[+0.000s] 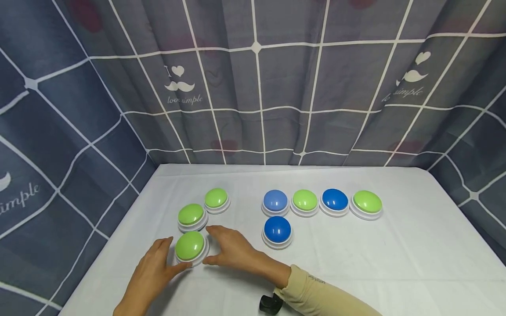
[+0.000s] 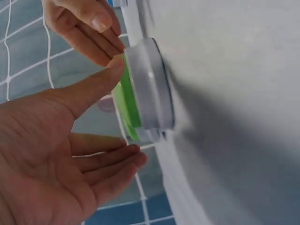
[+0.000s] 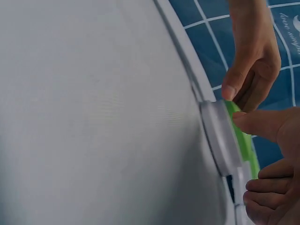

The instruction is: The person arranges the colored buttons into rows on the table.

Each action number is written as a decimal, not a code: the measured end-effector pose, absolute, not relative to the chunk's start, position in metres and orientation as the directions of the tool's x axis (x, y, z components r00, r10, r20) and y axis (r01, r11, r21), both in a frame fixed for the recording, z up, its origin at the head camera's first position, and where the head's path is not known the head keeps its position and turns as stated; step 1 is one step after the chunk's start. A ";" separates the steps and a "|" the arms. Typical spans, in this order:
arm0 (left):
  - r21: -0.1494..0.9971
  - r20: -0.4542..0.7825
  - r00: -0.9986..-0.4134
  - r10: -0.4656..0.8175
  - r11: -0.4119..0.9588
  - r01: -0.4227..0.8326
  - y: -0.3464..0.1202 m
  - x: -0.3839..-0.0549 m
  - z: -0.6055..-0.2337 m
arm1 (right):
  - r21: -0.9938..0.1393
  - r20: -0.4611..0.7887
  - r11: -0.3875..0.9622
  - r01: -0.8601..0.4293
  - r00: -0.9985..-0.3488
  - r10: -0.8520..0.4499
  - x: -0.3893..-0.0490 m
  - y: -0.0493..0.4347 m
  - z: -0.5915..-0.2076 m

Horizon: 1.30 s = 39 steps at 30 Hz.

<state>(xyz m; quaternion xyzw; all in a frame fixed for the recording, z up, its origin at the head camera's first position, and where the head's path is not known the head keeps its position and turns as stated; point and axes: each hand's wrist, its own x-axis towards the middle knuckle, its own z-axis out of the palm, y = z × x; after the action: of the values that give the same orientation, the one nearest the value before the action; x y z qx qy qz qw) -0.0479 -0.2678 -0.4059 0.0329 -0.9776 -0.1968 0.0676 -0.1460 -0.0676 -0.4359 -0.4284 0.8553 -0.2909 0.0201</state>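
Note:
A push button (image 1: 190,246) with a green dome and white base lies on the white table at the left front. My left hand (image 1: 152,270) is at its left side, the thumb near the front rim and the fingers loosely extended. From the other side, my right hand (image 1: 235,250) frames the same button with thumb and fingers spread. In the left wrist view, the left thumb overlaps the edge of the green button (image 2: 147,86); firm contact cannot be told. Two more green buttons, one nearer (image 1: 191,216) and one farther (image 1: 216,200), sit just behind.
On the right, a back row holds a lighter blue button (image 1: 275,202), a green one (image 1: 305,202), a blue one (image 1: 334,200) and another green one (image 1: 367,203). Another blue button (image 1: 277,231) sits in front. A patterned curtain (image 1: 237,87) surrounds the white table (image 1: 395,263).

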 end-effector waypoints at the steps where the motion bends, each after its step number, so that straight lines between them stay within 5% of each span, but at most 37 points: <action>1: 0.394 0.087 -0.992 -0.094 0.918 -0.053 -0.270 -0.047 -0.408 | -0.516 0.210 0.464 -0.720 -0.631 -0.747 -0.145 -0.070 -0.438; 8: 0.447 -0.006 -0.997 -0.083 0.891 -0.077 -0.275 -0.047 -0.421 | -0.554 0.191 0.451 -0.700 -0.634 -0.749 -0.143 -0.083 -0.449; 20: 0.527 0.170 -0.985 0.011 0.844 0.100 -0.287 -0.052 -0.430 | -0.576 0.260 0.407 -0.708 -0.632 -0.730 -0.143 -0.091 -0.454; 39: 0.483 0.279 -0.959 0.046 0.857 0.182 -0.274 -0.053 -0.421 | -0.629 0.334 0.342 -0.698 -0.640 -0.691 -0.142 -0.074 -0.448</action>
<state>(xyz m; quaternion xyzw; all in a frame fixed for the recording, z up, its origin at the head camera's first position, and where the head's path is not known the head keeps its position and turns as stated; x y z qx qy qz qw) -0.0533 -0.2738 -0.4208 -0.0596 -0.9547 -0.2610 0.1299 -0.1415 -0.0736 -0.4483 -0.4240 0.8191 -0.3863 -0.0041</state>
